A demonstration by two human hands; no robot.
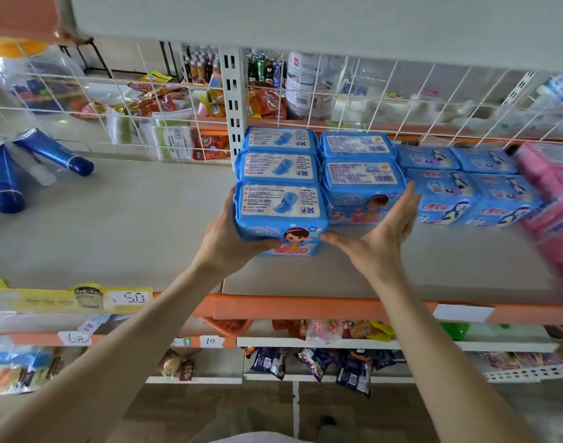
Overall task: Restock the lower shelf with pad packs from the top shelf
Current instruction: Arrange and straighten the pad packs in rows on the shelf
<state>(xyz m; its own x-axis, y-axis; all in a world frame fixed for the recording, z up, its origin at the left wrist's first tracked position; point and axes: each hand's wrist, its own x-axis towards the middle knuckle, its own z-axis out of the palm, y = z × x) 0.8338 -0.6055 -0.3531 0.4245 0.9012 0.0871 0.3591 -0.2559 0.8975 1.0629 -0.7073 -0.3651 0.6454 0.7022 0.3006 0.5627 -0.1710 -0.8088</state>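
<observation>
While the left hand (224,233) grips the front pad pack (280,215) by its left end, the right hand (382,231) waits open just beside its right end, thumb touching. The pack sits mid-shelf (129,225), behind the orange front edge (305,306), long axis spanning hand to hand. The left fingertips are hidden.

small shop: price-tagged orange shelves (305,306) of packaged goods (318,362)

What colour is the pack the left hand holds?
The pack is blue, white-panelled on top, with a cartoon print in front. Head view shows it best.
</observation>
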